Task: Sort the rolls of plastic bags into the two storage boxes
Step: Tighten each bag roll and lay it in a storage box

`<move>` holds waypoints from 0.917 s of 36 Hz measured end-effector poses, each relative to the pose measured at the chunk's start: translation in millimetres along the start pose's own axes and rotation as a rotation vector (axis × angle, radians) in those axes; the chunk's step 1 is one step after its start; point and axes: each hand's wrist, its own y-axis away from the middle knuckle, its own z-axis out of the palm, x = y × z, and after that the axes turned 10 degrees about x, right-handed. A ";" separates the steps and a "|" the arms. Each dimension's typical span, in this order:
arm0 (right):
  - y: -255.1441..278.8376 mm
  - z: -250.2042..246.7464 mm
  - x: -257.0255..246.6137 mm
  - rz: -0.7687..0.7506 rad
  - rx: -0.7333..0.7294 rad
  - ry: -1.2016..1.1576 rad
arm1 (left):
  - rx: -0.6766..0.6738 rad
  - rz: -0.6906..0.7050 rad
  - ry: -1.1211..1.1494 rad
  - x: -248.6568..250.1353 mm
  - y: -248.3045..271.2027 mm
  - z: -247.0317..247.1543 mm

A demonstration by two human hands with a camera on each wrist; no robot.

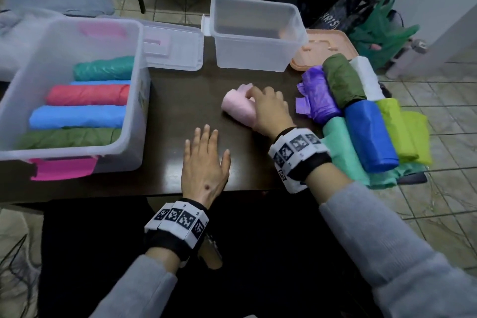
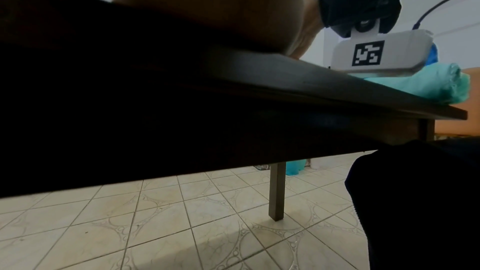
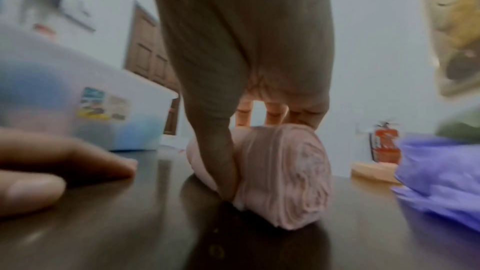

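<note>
A pale pink roll (image 1: 236, 107) (image 3: 283, 174) lies mid-table, and my right hand (image 1: 268, 108) grips it from above, thumb on one side and fingers over the top. My left hand (image 1: 205, 162) lies flat and open on the table near the front edge, holding nothing. The left storage box (image 1: 124, 137) holds several rolls: teal, red, blue, green. The smaller box (image 1: 255, 33) at the back looks empty. A pile of rolls sits at the right: purple (image 1: 318, 95), olive (image 1: 342, 80), white (image 1: 366, 77), blue (image 1: 369, 134), lime (image 1: 402, 131), mint (image 1: 346, 152).
A clear lid (image 1: 175, 44) lies behind the left box and a peach lid (image 1: 327, 44) behind the pile. Bags (image 1: 374, 23) stand on the tiled floor at the back right. The table's front edge (image 1: 154, 191) runs just under my left wrist.
</note>
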 end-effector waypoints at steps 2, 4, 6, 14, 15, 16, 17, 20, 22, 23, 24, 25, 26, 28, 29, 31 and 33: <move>6.9 3.2 -8.9 -0.084 0.039 0.074 | 0.008 -0.004 0.012 0.0 0.1 0.0; 10.7 2.0 -13.9 -0.117 0.016 0.078 | 0.018 -0.006 0.027 0.0 -0.1 0.0; 13.3 -1.4 -17.1 -0.131 -0.008 0.020 | 0.020 -0.005 0.030 0.2 0.1 0.1; 20.2 -9.3 -28.8 -0.193 -0.009 0.029 | 0.042 -0.036 0.105 1.0 1.3 -1.4; 20.0 -9.6 -29.2 -0.194 -0.031 0.037 | 0.049 -0.044 0.126 0.3 1.4 -1.2; 20.6 -9.8 -29.5 -0.193 -0.056 0.044 | 0.051 -0.051 0.147 -0.5 1.3 -1.3; 21.3 -9.4 -29.6 -0.191 -0.079 0.044 | 0.053 -0.059 0.173 -1.4 0.8 -1.6; 25.6 -7.7 -30.9 -0.177 -0.114 0.054 | 0.082 -0.103 0.329 -4.2 -3.3 -3.4; 28.4 -6.4 -31.6 -0.183 -0.107 0.077 | 0.110 -0.168 0.442 -3.9 -6.8 -9.8; 29.5 -5.8 -31.9 -0.187 -0.101 0.085 | 0.120 -0.214 0.473 -3.4 -9.7 -14.2; 30.7 -5.3 -32.2 -0.190 -0.097 0.093 | 0.125 -0.263 0.488 -3.1 -13.4 -19.4; 31.7 -4.2 -32.4 -0.196 -0.097 0.102 | 0.125 -0.309 0.492 -3.1 -18.0 -24.7; 33.0 -3.4 -32.6 -0.207 -0.100 0.117 | 0.121 -0.349 0.493 -3.1 -23.5 -29.8; 36.9 -2.3 -32.7 -0.233 -0.113 0.150 | 0.066 -0.420 0.474 -3.2 -36.6 -38.8; 38.8 -2.0 -32.1 -0.244 -0.117 0.157 | 0.010 -0.439 0.447 -2.8 -44.0 -42.9; 43.0 -1.8 -30.4 -0.268 -0.146 0.144 | -0.112 -0.453 0.378 -2.3 -58.1 -47.9; 47.1 -1.8 -28.5 -0.279 -0.202 0.103 | -0.199 -0.453 0.344 -2.4 -71.5 -48.6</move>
